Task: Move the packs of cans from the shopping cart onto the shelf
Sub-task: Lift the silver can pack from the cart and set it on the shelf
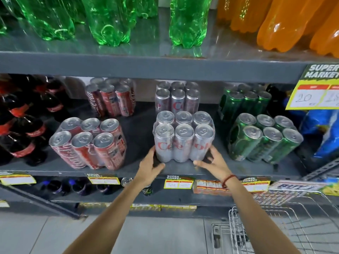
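Observation:
A shrink-wrapped pack of silver cans [184, 142] stands upright at the front middle of the grey shelf [139, 140]. My left hand [150, 167] cups its lower left corner and my right hand [213, 162] cups its lower right corner, fingers along the sides and thumbs in front. A second silver pack [177, 99] stands right behind it. The wire shopping cart [275, 226] is at the lower right, and no packs show in the part of it that I see.
On the same shelf are red can packs [88, 143] to the left and green can packs [264, 138] to the right. Dark cola bottles [23, 125] fill the far left. A blue bag [322, 134] and a yellow price sign [315, 87] are at the right. Green bottles [110, 21] and orange bottles [284, 24] stand on the shelf above.

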`<move>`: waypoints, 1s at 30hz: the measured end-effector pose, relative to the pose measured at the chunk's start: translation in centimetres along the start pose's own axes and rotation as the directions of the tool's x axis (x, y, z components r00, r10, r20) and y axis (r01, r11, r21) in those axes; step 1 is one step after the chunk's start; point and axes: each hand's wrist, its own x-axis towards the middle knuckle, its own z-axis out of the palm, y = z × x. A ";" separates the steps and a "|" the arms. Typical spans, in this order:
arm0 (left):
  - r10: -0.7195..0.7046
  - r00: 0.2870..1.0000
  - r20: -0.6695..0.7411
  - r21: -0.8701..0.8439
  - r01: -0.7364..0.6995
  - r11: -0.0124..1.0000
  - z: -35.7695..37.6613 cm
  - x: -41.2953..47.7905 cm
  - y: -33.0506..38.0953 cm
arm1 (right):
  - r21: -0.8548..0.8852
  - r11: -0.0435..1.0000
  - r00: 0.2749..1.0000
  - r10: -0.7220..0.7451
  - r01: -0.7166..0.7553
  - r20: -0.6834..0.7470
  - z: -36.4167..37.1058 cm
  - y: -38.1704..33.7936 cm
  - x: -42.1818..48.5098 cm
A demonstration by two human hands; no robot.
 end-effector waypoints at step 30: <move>0.019 0.987 -0.157 0.204 0.014 0.979 0.6 -2.6 0.4 | -0.309 0.950 0.961 -0.127 0.045 -0.248 3.2 0.5 -2.6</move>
